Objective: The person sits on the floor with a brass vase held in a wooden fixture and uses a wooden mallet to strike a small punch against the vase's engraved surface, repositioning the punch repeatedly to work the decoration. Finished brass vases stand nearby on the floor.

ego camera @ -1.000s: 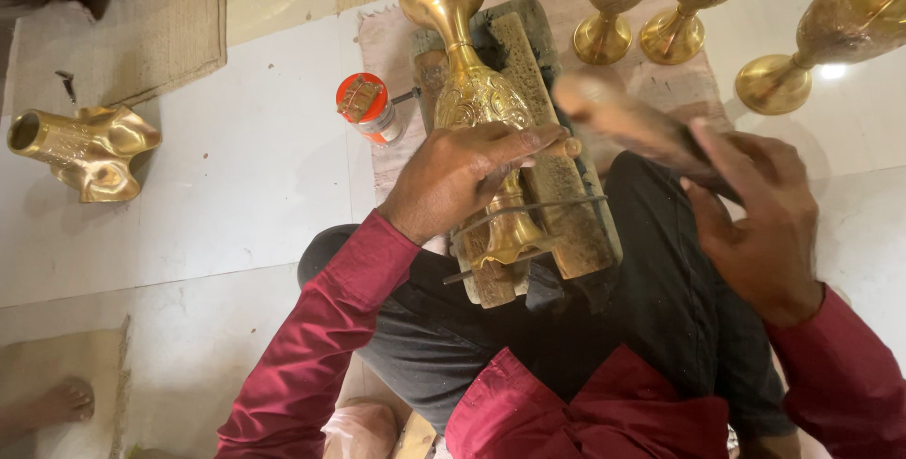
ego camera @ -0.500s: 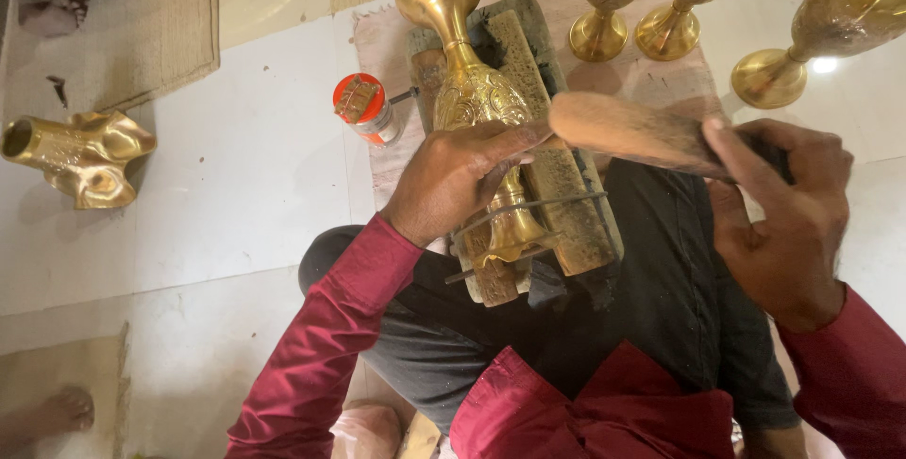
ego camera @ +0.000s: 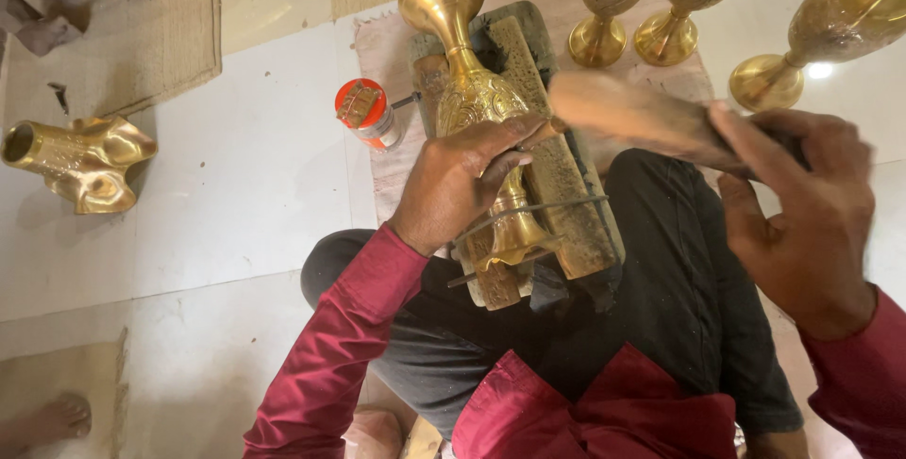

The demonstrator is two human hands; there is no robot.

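Note:
A brass vase (ego camera: 472, 91) with engraved patterns lies on its side across a worn wooden block (ego camera: 566, 185), held down by wire bands. My left hand (ego camera: 462, 181) rests on the vase's body, fingers pinching a thin tool I cannot make out against the metal. My right hand (ego camera: 802, 218) grips a wooden mallet (ego camera: 632, 115), blurred, its head close above the fingers of my left hand. The block sits on my lap over dark trousers.
Two brass goblets (ego camera: 651, 6) stand at the back on a cloth mat (ego camera: 377, 53), another brass vessel (ego camera: 830, 34) at the far right. An orange-capped container (ego camera: 368, 115) lies left of the block. A brass casting (ego camera: 80, 162) sits on the white floor at left. A bare foot (ego camera: 47, 421) shows bottom left.
The mallet in my right hand has swung from a raised angle down and leftward toward my left hand's fingers. My left hand and the vase have stayed in place.

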